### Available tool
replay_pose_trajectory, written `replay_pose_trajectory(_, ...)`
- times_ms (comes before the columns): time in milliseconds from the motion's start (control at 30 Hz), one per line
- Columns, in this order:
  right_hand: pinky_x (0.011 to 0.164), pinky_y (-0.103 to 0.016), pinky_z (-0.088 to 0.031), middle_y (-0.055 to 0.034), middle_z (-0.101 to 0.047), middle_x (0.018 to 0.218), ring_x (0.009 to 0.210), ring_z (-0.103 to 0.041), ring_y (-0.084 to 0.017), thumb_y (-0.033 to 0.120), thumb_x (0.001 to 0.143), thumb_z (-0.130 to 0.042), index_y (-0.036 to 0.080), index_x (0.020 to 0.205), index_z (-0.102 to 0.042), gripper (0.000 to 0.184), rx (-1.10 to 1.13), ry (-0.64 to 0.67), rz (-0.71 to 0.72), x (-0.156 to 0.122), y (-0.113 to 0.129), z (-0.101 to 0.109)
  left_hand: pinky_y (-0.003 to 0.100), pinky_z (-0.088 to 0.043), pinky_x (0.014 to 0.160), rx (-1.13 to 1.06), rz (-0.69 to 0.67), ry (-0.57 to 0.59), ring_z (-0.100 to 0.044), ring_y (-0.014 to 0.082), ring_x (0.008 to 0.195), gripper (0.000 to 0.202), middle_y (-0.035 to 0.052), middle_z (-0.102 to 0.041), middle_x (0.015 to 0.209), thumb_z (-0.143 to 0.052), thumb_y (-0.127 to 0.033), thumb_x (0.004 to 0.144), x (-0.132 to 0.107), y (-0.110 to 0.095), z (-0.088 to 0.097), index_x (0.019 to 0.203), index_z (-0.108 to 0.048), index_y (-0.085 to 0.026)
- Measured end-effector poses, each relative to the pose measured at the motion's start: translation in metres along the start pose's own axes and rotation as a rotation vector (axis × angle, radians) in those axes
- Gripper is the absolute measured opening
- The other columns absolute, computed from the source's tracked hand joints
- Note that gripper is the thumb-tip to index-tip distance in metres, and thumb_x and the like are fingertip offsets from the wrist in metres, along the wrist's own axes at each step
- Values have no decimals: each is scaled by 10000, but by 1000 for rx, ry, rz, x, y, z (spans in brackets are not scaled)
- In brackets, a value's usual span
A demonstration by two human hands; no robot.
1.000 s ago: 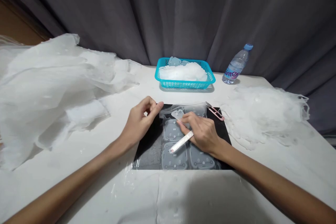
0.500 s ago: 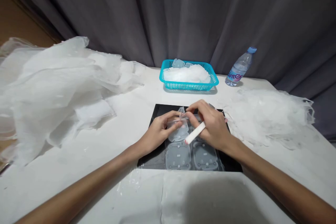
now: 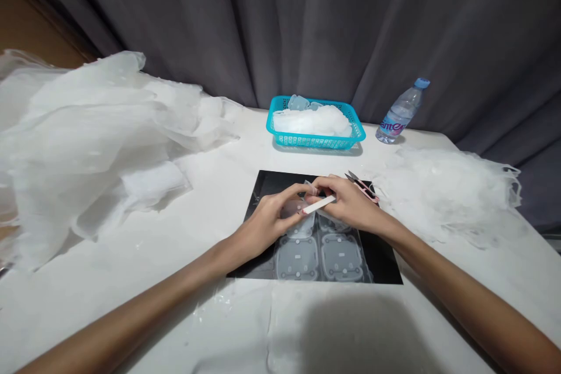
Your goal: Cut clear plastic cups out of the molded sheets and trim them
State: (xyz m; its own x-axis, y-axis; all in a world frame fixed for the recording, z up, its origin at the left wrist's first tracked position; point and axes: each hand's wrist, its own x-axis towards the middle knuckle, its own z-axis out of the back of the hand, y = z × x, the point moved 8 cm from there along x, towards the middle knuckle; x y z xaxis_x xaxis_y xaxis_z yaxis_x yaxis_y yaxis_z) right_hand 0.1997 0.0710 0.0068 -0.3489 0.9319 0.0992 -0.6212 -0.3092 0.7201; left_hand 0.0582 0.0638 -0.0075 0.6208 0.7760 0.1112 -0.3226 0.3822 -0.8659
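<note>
My left hand is closed in a pinch on a thin translucent sheet piece over the black board. Meeting it from the other side, my right hand has its fingers curled, with a white stick with a red tip held across it. Its fingertips touch the top of the translucent piece, partly hidden by the fingers. Below the hands, clear sheets with rounded-square outlines lie flat on the black board. Small pink-handled snips rest just beyond my right hand, blades pointing away to the left.
A blue plastic basket holding white material stands at the back. To its right is a water bottle. Piles of translucent white sheet material and tangled strips lie left and right on the white table.
My right hand has turned and come lower, and the white stick lies flatter, its red tip now by my left fingers. The snips show more fully.
</note>
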Motion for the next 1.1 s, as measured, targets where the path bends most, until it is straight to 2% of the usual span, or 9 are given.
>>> replay_pose_trajectory(133, 748, -264, -397, -9, -716, 941, 848, -595, -158, 210, 926, -660, 200, 949, -726, 70, 114, 122, 53, -2, 2, -4, 266, -454, 704, -27, 28, -80, -672, 169, 793, 357, 9, -763, 972, -673, -412, 986, -1, 9, 5, 1263, -524, -243)
replay_pose_trajectory(333, 792, -287, -398, -9, -706, 957, 907, -602, -181, 172, 954, -616, 211, 986, -700, 98, 18, 136, 41, -5, 0, 0, 258, -490, 736, 5, 8, -69, -700, 175, 855, 104, 9, -749, 965, -647, -315, 985, -1, 5, 7, 1029, -646, -220)
replay_pose_trajectory(400, 806, -294, -391, -12, -697, 967, 934, -592, -189, 137, 957, -602, 208, 976, -667, 99, -61, 118, 79, -7, 7, 2, 275, -525, 796, 52, -53, -48, -722, 190, 925, 80, 25, -759, 1022, -607, -260, 1001, -3, 0, 3, 1059, -651, -226)
replay_pose_trajectory(533, 797, -306, -377, -36, -667, 987, 958, -573, -208, 62, 929, -596, 198, 979, -601, 145, -257, 112, 171, -13, 23, 1, 388, -568, 904, 333, -229, -33, -729, 268, 1066, 253, 97, -755, 1154, -539, -199, 1023, -12, -10, -12, 1257, -627, -233)
replay_pose_trajectory(667, 768, -316, -364, -34, -654, 970, 926, -562, -213, 91, 950, -590, 207, 937, -552, 123, -328, 109, 183, -13, 25, -2, 426, -572, 904, 443, -295, -61, -728, 291, 1060, 271, 121, -752, 1138, -505, -207, 1041, -16, -15, -17, 1292, -607, -211)
replay_pose_trajectory(800, 759, -333, -362, -61, -667, 974, 938, -562, -237, 97, 958, -556, 201, 933, -547, 107, -369, 68, 127, -8, 16, -6, 330, -548, 803, 266, -176, -40, -718, 225, 923, 151, 66, -749, 1038, -525, -220, 1025, -9, -10, -10, 1126, -637, -221)
replay_pose_trajectory(900, 796, -324, -390, -53, -687, 1022, 953, -581, -219, 98, 972, -539, 203, 971, -570, 110, -239, 82, 122, -6, 15, -3, 271, -495, 741, 83, -56, -89, -684, 183, 853, 89, 25, -741, 1001, -601, -237, 978, -3, 0, 3, 1053, -644, -216)
replay_pose_trajectory(1000, 852, -311, -416, -24, -701, 1102, 1013, -590, -198, 173, 975, -618, 226, 1069, -613, 108, -50, 118, 126, -8, 18, 5, 271, -458, 732, -40, 22, -157, -650, 183, 848, 140, 24, -722, 991, -667, -324, 949, 1, 6, 14, 1016, -670, -202)
replay_pose_trajectory(1100, 845, -317, -429, -35, -702, 1098, 1010, -583, -210, 265, 943, -706, 229, 1143, -655, 210, -23, 150, 113, -9, 17, 12, 282, -463, 754, -183, 67, -172, -639, 194, 870, 218, 36, -700, 965, -700, -402, 935, 4, 9, 15, 978, -682, -189)
